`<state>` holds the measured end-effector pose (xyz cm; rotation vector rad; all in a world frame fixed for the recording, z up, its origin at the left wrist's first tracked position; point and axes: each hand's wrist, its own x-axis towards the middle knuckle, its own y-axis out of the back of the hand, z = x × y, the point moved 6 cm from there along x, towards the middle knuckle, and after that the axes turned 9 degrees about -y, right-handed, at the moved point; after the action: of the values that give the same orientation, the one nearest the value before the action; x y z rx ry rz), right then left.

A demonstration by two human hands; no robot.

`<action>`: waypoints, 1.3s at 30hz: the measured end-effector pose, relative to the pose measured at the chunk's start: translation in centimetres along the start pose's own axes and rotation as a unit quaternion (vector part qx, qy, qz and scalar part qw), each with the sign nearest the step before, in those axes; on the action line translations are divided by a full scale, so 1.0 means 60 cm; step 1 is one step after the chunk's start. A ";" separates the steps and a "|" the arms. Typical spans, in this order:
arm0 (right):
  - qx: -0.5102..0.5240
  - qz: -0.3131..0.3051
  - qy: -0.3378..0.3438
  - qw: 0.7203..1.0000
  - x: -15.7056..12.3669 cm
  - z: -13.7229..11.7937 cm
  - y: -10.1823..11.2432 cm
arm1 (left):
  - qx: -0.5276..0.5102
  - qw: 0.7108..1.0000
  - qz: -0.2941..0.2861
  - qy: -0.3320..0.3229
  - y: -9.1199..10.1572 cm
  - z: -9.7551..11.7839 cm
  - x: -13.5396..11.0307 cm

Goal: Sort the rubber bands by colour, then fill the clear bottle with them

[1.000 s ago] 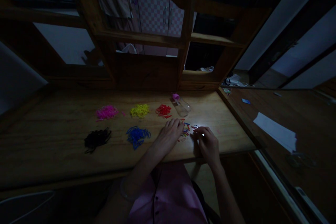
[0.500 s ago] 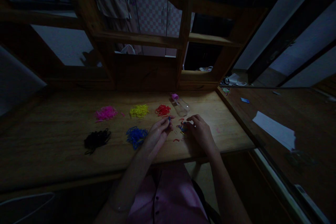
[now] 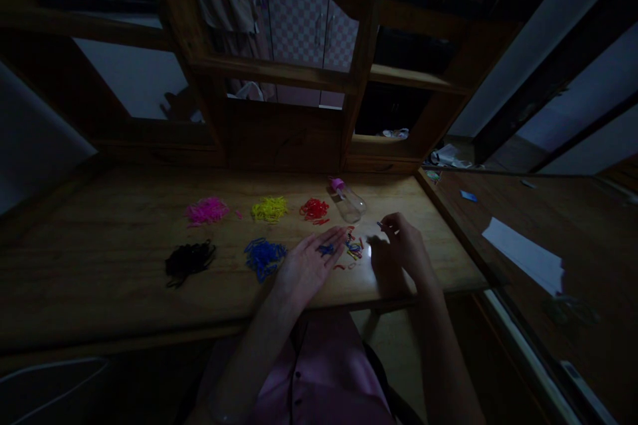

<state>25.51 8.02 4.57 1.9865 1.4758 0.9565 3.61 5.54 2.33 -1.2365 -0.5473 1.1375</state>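
Near the counter's (image 3: 124, 292) front edge, small soft coloured rubber loops (image 3: 353, 249) lie mixed. The left hand (image 3: 309, 265) has its grip spread apart, palm up, with blue loops (image 3: 326, 250) resting on it. The right hand (image 3: 401, 246) has its grip pinched on what seems one tiny loop (image 3: 381, 224). The loops are probably featherlight and stretchy, so pinch a single strand with the fingertips.

Small blue bands (image 3: 326, 250) are cradled in the upturned left hand (image 3: 310, 265) — another band (image 3: 380, 224) is pinched in the right hand (image 3: 403, 249) — a mixed pile (image 3: 354, 250) is scattered between.
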 end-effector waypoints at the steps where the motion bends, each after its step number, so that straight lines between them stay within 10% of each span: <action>1: 0.007 -0.001 -0.001 1.000 -0.003 0.005 0.007 | 0.002 1.000 0.004 -0.002 0.000 -0.001 -0.001; 15: -0.078 -0.031 -0.009 0.996 -0.033 -0.003 -0.019 | -0.010 0.999 0.024 -0.024 -0.004 -0.006 -0.008; 25: 0.108 -0.080 0.092 0.987 -0.101 -0.186 -0.022 | 0.081 0.996 0.024 -0.023 -0.015 -0.032 -0.015; 31: 0.066 0.012 0.022 0.998 -0.077 -0.119 0.004 | 0.021 0.996 0.071 -0.040 0.012 -0.011 -0.014; 39: -0.066 -0.085 0.020 0.994 -0.066 -0.075 -0.054 | -0.082 0.986 0.134 -0.047 0.036 0.003 -0.010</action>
<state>19.37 5.09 4.08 1.7281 1.5348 0.9974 2.44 4.90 0.54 -1.4353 -0.5667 1.4039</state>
